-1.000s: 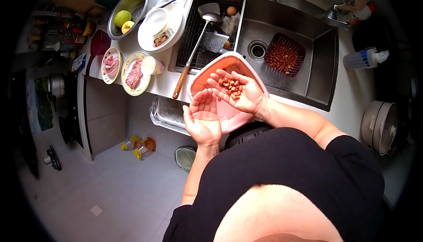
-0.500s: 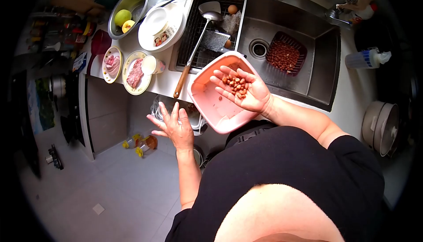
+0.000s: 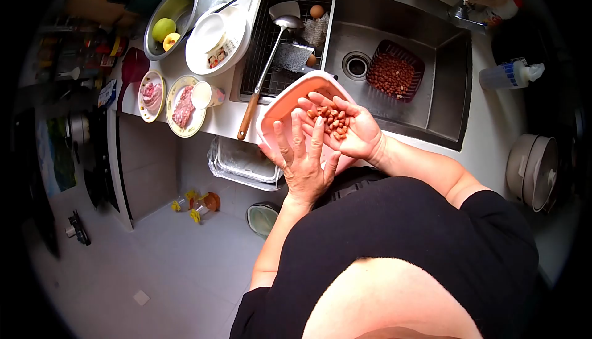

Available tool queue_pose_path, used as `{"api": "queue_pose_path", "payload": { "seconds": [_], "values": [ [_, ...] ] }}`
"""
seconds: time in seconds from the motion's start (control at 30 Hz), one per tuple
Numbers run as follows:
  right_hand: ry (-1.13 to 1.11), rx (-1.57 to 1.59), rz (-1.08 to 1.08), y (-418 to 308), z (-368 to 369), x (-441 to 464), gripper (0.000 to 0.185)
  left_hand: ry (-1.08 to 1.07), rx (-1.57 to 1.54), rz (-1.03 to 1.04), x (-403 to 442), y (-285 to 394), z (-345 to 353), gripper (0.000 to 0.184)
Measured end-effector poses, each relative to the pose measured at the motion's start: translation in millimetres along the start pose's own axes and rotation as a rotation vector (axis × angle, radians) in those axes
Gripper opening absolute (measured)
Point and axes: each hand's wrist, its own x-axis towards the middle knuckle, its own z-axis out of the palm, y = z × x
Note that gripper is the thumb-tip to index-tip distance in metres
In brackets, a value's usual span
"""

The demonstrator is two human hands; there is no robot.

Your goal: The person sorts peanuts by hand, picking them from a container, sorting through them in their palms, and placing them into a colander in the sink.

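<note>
Palm up, my right hand (image 3: 359, 134) bears a small heap of reddish-brown peanuts (image 3: 333, 120) over a pink plastic basin (image 3: 277, 107). My left hand (image 3: 306, 165) is spread open over the near left side of the basin, its fingertips close to the peanuts; whether they touch cannot be told. Both hands and the forearms cover much of the basin's inside. In the sink, a dark red slotted basket (image 3: 422, 80) contains many more peanuts of the same kind.
Behind the basin, a rack (image 3: 262, 30) holds a wooden-handled spatula (image 3: 250, 115), an egg (image 3: 316, 11) and a grater-like metal piece. To the left stand plates of raw meat (image 3: 183, 109), a cup (image 3: 202, 95), a white bowl (image 3: 241, 46) and a steel bowl (image 3: 148, 40) with fruit.
My left hand has moved right and up, from beside the basin to over it near the peanuts. My right hand still holds the peanuts in its palm. The view has shifted slightly.
</note>
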Motion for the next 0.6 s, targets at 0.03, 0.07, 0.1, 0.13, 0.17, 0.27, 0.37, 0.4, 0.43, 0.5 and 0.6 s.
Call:
{"api": "queue_pose_path", "payload": {
  "seconds": [0.03, 0.07, 0.1, 0.13, 0.17, 0.27, 0.37, 0.4, 0.43, 0.5, 0.6],
  "values": [
    [-0.002, 0.003, -0.003, -1, 0, -1, 0.042, -0.002, 0.001, 0.003, 0, -1, 1, 0.058],
    [-0.005, 0.01, 0.004, -2, -1, -2, 0.042, 0.001, 0.0, 0.006, -1, -1, 1, 0.058],
    [-0.008, 0.017, 0.01, -3, -2, -3, 0.042, 0.005, -0.003, 0.008, 0, -1, 2, 0.059],
    [-0.009, 0.019, 0.007, -4, -3, -3, 0.042, 0.003, -0.002, 0.011, 0, 0, 1, 0.059],
    [-0.005, 0.034, 0.012, -5, -3, -2, 0.042, 0.008, -0.02, 0.004, 0, 1, 0, 0.059],
    [0.012, 0.051, 0.017, -6, -1, -3, 0.043, 0.007, -0.039, -0.003, -1, 0, 0, 0.06],
    [0.0, 0.06, 0.034, -8, -6, -3, 0.044, 0.006, -0.072, -0.001, 0, 2, -1, 0.059],
    [-0.026, 0.068, 0.05, -9, -8, -3, 0.043, 0.011, -0.103, 0.002, 1, 3, -1, 0.059],
    [-0.027, 0.069, 0.049, -9, -7, -3, 0.043, 0.01, -0.102, 0.003, 2, 6, -1, 0.059],
    [0.0, 0.004, 0.012, -8, -5, -4, 0.042, -0.002, -0.143, 0.082, 6, 12, 0, 0.057],
    [0.014, -0.022, -0.028, -11, -5, -5, 0.042, -0.034, -0.115, 0.106, 8, 17, 3, 0.057]
  ]
}}
